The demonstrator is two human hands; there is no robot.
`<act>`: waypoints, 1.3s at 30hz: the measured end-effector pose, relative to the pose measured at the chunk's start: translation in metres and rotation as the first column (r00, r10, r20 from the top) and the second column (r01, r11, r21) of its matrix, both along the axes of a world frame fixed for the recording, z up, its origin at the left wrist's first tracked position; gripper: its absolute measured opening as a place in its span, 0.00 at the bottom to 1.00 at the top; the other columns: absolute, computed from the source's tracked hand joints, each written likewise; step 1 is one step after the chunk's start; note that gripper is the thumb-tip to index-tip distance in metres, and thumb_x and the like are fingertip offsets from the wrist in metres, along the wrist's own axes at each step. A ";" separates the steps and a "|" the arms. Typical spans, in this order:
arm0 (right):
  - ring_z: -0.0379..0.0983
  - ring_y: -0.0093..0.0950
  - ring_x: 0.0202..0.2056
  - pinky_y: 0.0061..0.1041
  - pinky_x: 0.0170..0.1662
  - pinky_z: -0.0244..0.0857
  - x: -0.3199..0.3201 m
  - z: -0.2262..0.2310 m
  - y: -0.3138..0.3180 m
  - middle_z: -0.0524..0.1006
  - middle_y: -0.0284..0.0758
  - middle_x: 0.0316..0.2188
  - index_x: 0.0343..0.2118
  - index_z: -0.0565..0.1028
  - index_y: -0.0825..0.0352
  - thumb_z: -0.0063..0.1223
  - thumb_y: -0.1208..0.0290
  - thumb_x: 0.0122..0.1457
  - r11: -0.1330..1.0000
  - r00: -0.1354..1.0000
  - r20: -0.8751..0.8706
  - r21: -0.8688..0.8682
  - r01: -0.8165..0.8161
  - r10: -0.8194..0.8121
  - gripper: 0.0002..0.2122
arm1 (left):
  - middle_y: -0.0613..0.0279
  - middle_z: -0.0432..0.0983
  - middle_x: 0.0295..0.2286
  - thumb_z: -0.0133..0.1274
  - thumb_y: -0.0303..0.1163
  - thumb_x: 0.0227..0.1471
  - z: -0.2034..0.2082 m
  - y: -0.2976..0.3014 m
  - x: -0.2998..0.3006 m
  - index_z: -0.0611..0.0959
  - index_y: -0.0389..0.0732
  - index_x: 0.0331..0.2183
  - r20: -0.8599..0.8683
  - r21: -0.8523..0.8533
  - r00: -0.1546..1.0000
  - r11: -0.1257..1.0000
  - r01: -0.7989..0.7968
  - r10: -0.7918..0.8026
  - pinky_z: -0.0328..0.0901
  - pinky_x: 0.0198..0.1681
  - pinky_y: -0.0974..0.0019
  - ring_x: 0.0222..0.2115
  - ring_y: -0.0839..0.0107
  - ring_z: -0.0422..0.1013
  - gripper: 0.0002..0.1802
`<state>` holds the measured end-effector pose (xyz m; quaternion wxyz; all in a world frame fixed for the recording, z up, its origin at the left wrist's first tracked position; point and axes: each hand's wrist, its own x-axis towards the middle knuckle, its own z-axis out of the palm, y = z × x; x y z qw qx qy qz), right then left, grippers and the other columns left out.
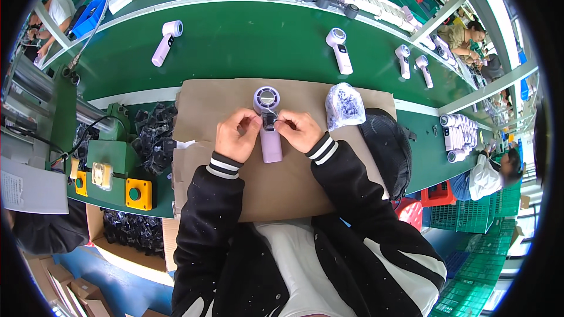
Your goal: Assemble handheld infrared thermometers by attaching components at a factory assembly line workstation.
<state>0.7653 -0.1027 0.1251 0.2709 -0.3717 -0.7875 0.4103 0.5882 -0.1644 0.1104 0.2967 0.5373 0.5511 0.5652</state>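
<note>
A light purple handheld fan (271, 145) lies face up on brown cardboard, its round head pointing away from me. Over the fan's neck sits a small dark, glossy square piece (269, 121). My left hand (238, 135) pinches that piece at its left edge, thumb and forefinger together. On the opposite side, my right hand (302, 131) has its thumb and fingertips closed on the right edge. Whether the piece is fixed to the fan or lifted off it, I cannot tell.
A clear bag of small parts (344, 107) and a black mesh bag (388, 149) lie to the right. More purple fans (339, 51) rest on the green conveyor (247, 41). Dark parts (154, 138) are heaped at left, near a green-button box (138, 194). Several people work nearby.
</note>
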 end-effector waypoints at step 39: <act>0.70 0.26 0.40 0.21 0.45 0.63 -0.025 -0.032 0.031 0.74 0.37 0.43 0.52 0.67 0.69 0.42 0.73 0.63 0.993 0.935 -0.337 -0.011 -0.119 0.108 0.15 | 0.54 0.68 0.35 0.48 0.30 0.51 -0.003 0.001 0.001 0.70 0.40 0.46 -0.054 0.353 0.974 0.917 -0.187 0.219 0.64 0.37 0.61 0.33 0.57 0.66 0.18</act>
